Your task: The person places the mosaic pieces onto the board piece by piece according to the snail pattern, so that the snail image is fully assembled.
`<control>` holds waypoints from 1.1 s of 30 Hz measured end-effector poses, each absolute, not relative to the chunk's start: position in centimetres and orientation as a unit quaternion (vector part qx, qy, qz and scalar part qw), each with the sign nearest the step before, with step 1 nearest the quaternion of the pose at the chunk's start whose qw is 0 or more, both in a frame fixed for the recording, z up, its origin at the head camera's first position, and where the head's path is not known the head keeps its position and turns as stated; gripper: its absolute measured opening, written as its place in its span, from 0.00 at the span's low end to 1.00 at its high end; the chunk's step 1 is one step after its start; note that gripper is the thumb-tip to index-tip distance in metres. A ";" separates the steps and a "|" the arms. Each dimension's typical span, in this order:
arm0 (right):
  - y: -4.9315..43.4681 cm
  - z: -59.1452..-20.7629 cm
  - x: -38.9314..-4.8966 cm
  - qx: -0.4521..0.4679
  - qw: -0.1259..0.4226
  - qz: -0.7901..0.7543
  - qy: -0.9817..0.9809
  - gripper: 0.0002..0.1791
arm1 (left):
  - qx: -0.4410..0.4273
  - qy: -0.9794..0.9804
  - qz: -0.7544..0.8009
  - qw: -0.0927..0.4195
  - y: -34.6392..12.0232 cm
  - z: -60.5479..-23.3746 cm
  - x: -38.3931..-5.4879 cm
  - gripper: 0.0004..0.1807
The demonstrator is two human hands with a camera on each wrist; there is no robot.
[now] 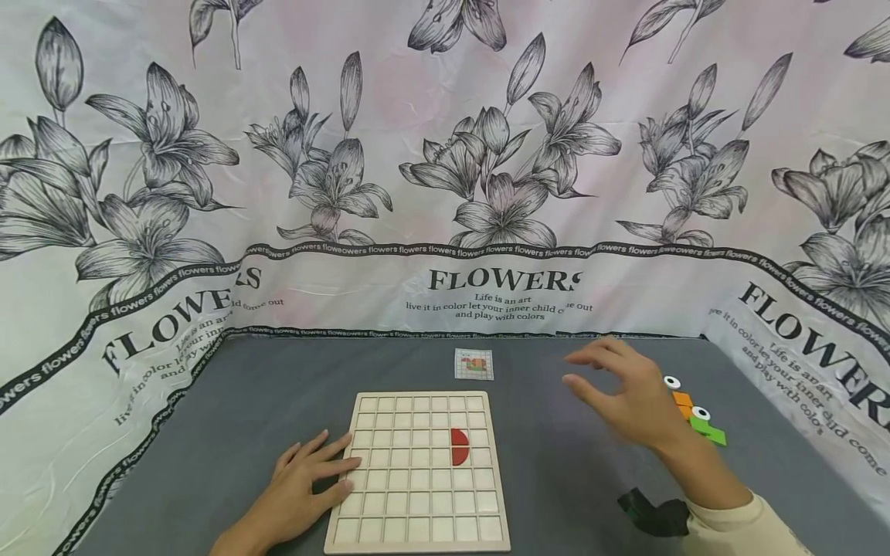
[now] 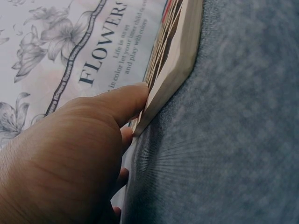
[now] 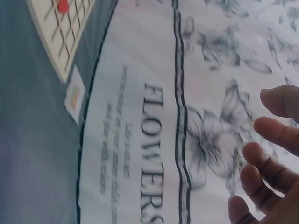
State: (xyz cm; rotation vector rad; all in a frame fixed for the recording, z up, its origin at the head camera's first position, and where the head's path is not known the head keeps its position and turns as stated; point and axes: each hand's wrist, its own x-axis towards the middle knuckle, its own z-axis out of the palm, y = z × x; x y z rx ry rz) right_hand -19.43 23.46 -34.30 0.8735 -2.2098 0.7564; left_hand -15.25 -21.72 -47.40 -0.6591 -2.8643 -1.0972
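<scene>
Head view: the grid board [image 1: 419, 480], lower centre, is best steadied by the left hand [image 1: 302, 479], fingers spread at its edge; right hand [image 1: 629, 394] — empty, thumb and fingers parted — is held centre right.

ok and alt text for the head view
A person's left fingers touch a gridded board bearing two red pieces; their right fingers, empty, hover over a grey table near orange and green pieces. A small picture card lies beyond the board.
</scene>
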 end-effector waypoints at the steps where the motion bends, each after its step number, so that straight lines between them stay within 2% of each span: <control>1: 24.0 -34.1 -19.4 0.325 0.324 0.284 -0.842 0.18 | -0.209 -0.913 -0.349 0.003 -21.7 -47.4 -15.3 0.22; 8: 28.2 -34.2 -19.2 0.257 0.372 0.279 -0.847 0.21 | -0.210 -0.912 -0.352 -0.007 -21.6 -47.6 -15.2 0.22; 13: 31.0 -35.1 -19.8 0.201 0.404 0.308 -0.838 0.21 | -0.211 -0.912 -0.351 0.007 -21.6 -47.6 -15.3 0.21; 22: 34.6 -37.7 -20.9 0.044 0.367 0.321 -0.872 0.18 | -0.203 -0.918 -0.342 0.006 -21.6 -47.3 -15.3 0.22; 33: 38.3 -41.8 -22.1 -0.018 0.286 0.310 -0.907 0.24 | -0.195 -0.919 -0.344 -0.006 -21.5 -47.1 -15.2 0.23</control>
